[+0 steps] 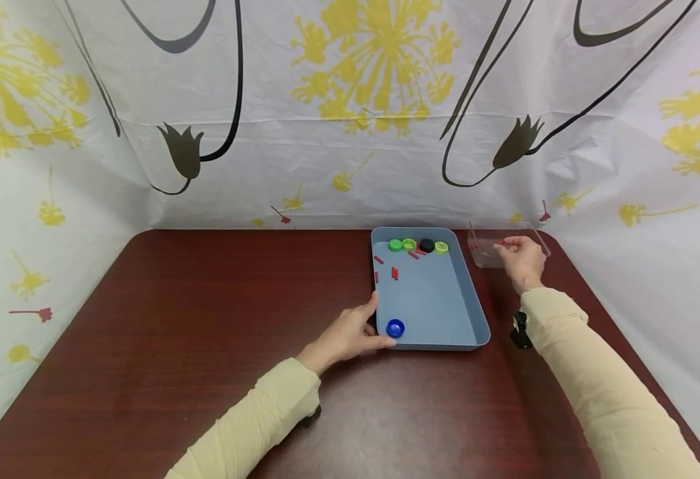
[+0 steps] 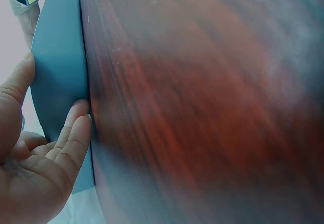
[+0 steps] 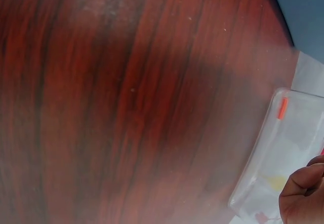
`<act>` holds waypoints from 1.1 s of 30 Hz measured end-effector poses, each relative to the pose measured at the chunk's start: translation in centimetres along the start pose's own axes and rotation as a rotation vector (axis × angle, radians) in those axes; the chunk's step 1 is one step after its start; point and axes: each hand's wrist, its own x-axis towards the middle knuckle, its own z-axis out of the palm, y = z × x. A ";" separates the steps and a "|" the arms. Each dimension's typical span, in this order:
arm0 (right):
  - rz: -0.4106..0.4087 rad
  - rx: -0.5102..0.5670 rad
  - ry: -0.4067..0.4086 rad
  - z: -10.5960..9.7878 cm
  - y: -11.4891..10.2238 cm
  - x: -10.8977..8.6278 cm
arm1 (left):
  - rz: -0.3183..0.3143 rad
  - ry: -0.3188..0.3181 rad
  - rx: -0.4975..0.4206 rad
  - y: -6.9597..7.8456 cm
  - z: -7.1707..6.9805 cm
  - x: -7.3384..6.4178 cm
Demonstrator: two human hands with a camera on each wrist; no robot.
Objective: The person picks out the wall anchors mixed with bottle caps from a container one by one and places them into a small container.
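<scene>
A blue-grey tray (image 1: 434,306) holds several small red sticks (image 1: 394,273), with green, yellow-green and black round caps (image 1: 426,245) along its far end. A blue round cap (image 1: 395,328) lies in its near left corner. My left hand (image 1: 350,332) rests spread around that corner, fingers and thumb touching the outer walls (image 2: 58,57). To the tray's right, my right hand (image 1: 524,261) pinches a small red stick (image 1: 501,243) over a clear plastic box (image 1: 488,258). Another red stick (image 3: 282,107) lies inside the box. The right fingertips are partly cut off in the right wrist view.
The dark reddish-brown wooden table (image 1: 206,319) extends left and in front of the tray. A white curtain (image 1: 326,166) with yellow and grey plant prints hangs behind the table and on both sides, close behind the tray and box.
</scene>
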 end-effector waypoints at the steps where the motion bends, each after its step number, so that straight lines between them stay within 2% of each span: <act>1: 0.002 -0.001 0.000 0.0 0.1 0.0 | 0.000 0.000 -0.001 0.0 0.0 0.0; 13: -0.006 0.023 0.001 -0.1 0.1 -0.4 | 0.001 -0.006 -0.004 0.0 0.1 0.0; 17: -0.040 0.095 -0.020 0.1 -1.1 -0.7 | -0.004 -0.007 0.002 -0.1 0.1 0.0; 21: -0.073 0.205 -0.043 0.9 -3.3 -1.2 | -0.009 -0.007 0.002 -0.1 0.0 0.0; 23: -0.094 0.266 -0.080 1.4 -4.5 -1.4 | -0.008 -0.006 -0.002 -0.1 0.0 0.0; 28: -0.172 0.310 -0.195 2.7 -7.1 -2.5 | -0.014 -0.003 -0.009 -0.1 0.1 0.0; 33: -0.249 0.255 -0.335 4.4 -8.5 -3.8 | -0.015 -0.004 -0.005 -0.1 0.1 0.0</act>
